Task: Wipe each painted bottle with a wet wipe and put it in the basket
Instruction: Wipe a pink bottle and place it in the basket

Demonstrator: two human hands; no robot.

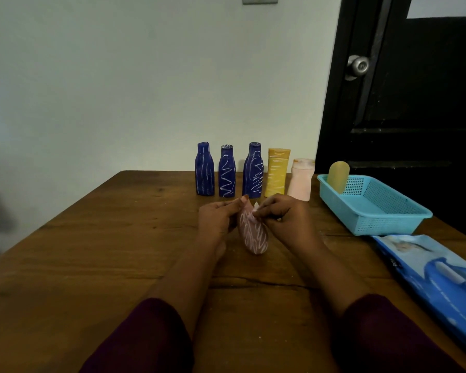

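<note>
The table (92, 265) carries everything. A pack of wipes (428, 270) lies right of the right hand (283, 219). The basket (374, 224) sits beyond the pack and holds one yellowish bottle (339, 176). A row of bottles (226, 173) stands just beyond both hands. Between the hands is the pink bottle (253, 235), tilted; the left hand (217, 218) grips it and the right pinches a wipe (254, 208) against its upper part. Assessment: wiping is under way. White streaks remain, so the wipe must next work down the body.

Seven bottles (226, 172), one basket (375, 222), one pack (428, 267)
</note>
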